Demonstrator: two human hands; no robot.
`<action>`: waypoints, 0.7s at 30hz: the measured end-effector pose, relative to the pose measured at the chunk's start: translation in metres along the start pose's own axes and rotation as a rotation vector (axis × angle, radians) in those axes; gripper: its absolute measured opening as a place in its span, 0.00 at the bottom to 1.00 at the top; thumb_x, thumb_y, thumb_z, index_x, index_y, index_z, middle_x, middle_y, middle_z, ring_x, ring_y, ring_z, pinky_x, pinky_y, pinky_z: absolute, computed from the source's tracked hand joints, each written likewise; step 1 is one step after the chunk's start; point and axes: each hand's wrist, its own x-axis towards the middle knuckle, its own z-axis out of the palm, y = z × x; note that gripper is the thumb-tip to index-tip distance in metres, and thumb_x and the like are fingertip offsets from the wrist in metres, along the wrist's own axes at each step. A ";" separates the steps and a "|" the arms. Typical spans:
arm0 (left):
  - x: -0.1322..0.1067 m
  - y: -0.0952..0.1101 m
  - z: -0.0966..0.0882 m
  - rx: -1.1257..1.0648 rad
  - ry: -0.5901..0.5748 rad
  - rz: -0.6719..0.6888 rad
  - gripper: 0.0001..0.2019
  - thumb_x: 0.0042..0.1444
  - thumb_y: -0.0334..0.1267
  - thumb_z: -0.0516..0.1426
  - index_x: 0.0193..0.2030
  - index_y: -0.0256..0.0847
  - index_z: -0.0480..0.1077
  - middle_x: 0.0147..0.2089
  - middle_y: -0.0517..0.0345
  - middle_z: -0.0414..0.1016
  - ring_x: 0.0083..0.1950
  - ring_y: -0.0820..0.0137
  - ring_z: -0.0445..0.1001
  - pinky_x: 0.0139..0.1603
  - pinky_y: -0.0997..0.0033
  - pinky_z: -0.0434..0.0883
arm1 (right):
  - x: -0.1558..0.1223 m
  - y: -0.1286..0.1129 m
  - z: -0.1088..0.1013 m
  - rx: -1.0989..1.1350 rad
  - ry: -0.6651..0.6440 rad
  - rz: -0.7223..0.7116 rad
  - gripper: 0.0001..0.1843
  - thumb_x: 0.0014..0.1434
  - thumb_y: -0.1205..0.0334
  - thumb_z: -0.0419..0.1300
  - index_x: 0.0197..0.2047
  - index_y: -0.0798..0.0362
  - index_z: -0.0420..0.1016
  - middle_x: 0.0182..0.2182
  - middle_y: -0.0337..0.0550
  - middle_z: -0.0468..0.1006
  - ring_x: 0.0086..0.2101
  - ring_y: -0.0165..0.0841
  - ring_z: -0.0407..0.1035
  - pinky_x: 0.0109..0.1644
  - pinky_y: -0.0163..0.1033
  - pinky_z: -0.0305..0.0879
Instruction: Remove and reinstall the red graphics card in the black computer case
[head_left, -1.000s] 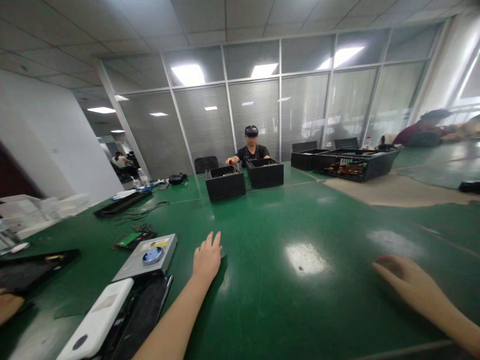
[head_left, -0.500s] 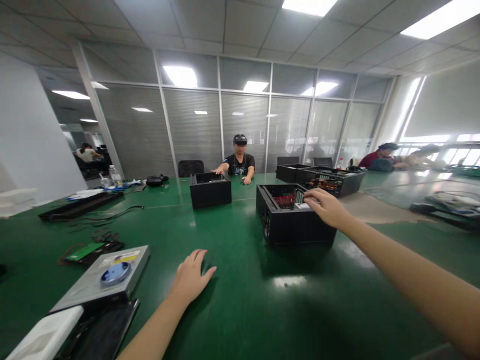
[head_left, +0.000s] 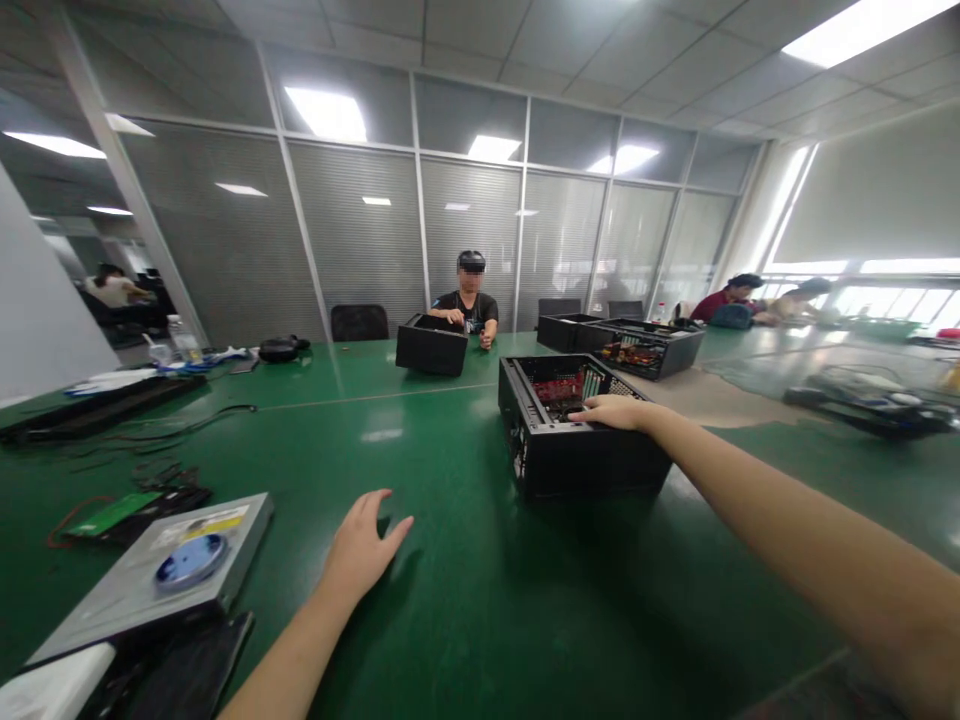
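In the head view, an open black computer case (head_left: 585,462) stands on the green worktop (head_left: 480,600), ahead and a little to the right of the person wearing the camera. Red and green parts show inside its open top.

The right hand (head_left: 611,412) lies palm down on the near top rim of the case. Its fingers are stretched out along the edge and touch it, and I cannot see them curled round it.

The left hand (head_left: 365,545) is well to the left of the case and nearer the camera. It rests flat on the bare worktop with fingers spread, and it holds nothing.

Further left of the case, a silver optical drive (head_left: 161,575) lies near the worktop's front edge. A green circuit board (head_left: 114,512) with loose wires lies just beyond it.

Beyond the case, across the worktop, another person (head_left: 466,300) sits with both hands on a second black case (head_left: 430,347). Behind the case and to its right stand more open black cases (head_left: 626,345).
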 end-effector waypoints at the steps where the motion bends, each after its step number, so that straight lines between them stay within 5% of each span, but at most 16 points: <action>1: 0.000 -0.002 0.001 -0.035 -0.001 -0.018 0.32 0.59 0.58 0.54 0.62 0.37 0.66 0.63 0.43 0.69 0.60 0.54 0.74 0.61 0.53 0.71 | -0.010 -0.002 0.001 0.012 -0.056 -0.014 0.28 0.65 0.39 0.58 0.53 0.54 0.77 0.53 0.51 0.78 0.50 0.44 0.74 0.55 0.47 0.70; 6: -0.001 -0.006 0.000 -0.101 0.021 -0.054 0.32 0.56 0.58 0.56 0.60 0.37 0.66 0.60 0.42 0.71 0.55 0.54 0.75 0.58 0.52 0.72 | -0.096 -0.035 -0.002 0.024 -0.265 -0.167 0.46 0.61 0.23 0.43 0.53 0.57 0.76 0.52 0.60 0.78 0.51 0.52 0.73 0.58 0.51 0.64; 11: -0.001 -0.011 -0.007 -0.104 0.082 -0.073 0.31 0.55 0.59 0.57 0.58 0.39 0.67 0.58 0.45 0.74 0.54 0.54 0.76 0.57 0.51 0.73 | -0.176 -0.070 -0.038 0.080 -0.562 -0.494 0.43 0.63 0.26 0.43 0.58 0.54 0.74 0.52 0.55 0.79 0.49 0.46 0.75 0.53 0.45 0.69; 13: -0.001 -0.013 -0.008 -0.105 0.090 -0.081 0.30 0.55 0.59 0.56 0.57 0.39 0.68 0.57 0.45 0.74 0.53 0.54 0.77 0.56 0.51 0.73 | -0.175 -0.076 -0.047 0.042 -0.568 -0.595 0.41 0.64 0.28 0.47 0.61 0.53 0.73 0.53 0.54 0.78 0.50 0.46 0.74 0.53 0.44 0.69; 15: 0.000 -0.013 -0.009 -0.107 0.071 -0.089 0.30 0.55 0.58 0.56 0.57 0.39 0.68 0.57 0.44 0.74 0.52 0.54 0.77 0.55 0.52 0.74 | -0.153 -0.082 -0.044 -0.088 -0.426 -0.616 0.38 0.64 0.32 0.51 0.60 0.56 0.74 0.52 0.56 0.79 0.49 0.47 0.75 0.53 0.46 0.69; 18: 0.001 -0.014 -0.009 -0.109 0.039 -0.096 0.30 0.56 0.58 0.55 0.58 0.38 0.67 0.58 0.43 0.74 0.52 0.55 0.78 0.52 0.54 0.75 | -0.100 -0.091 -0.019 -0.332 -0.225 -0.516 0.32 0.64 0.41 0.59 0.57 0.61 0.76 0.50 0.62 0.79 0.48 0.49 0.76 0.50 0.47 0.70; 21: 0.002 -0.016 -0.009 -0.120 0.013 -0.101 0.30 0.56 0.58 0.56 0.58 0.38 0.67 0.59 0.43 0.73 0.53 0.55 0.78 0.49 0.56 0.76 | -0.052 -0.099 0.015 -0.468 -0.265 -0.433 0.21 0.62 0.58 0.64 0.53 0.64 0.78 0.49 0.65 0.79 0.47 0.49 0.77 0.47 0.46 0.72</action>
